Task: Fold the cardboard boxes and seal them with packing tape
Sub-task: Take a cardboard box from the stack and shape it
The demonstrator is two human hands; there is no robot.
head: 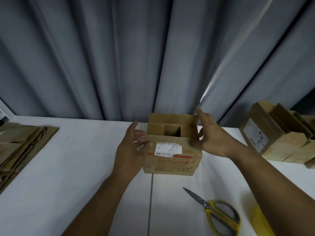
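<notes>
One box in work [173, 155]: upright mid-desk [68, 167] between your hands; short flaps turned in, far long flap raised, top unsealed.
Left hand [131, 150]: fingers loosely spread against the box's left wall, gripping nothing; apparently steadying it.
Right hand [210, 136]: open, fingers straight by the far flap's right corner, likely to bring it down.
Scissors [219, 215]: closed, near you on the right, handy for tape.
Yellow object [258, 217]: blurred beneath your right forearm; possibly the tape roll.
Flattened cardboard [22, 145]: stacked left, awaiting folding.
Erected boxes [279, 138]: grouped far right.
</notes>
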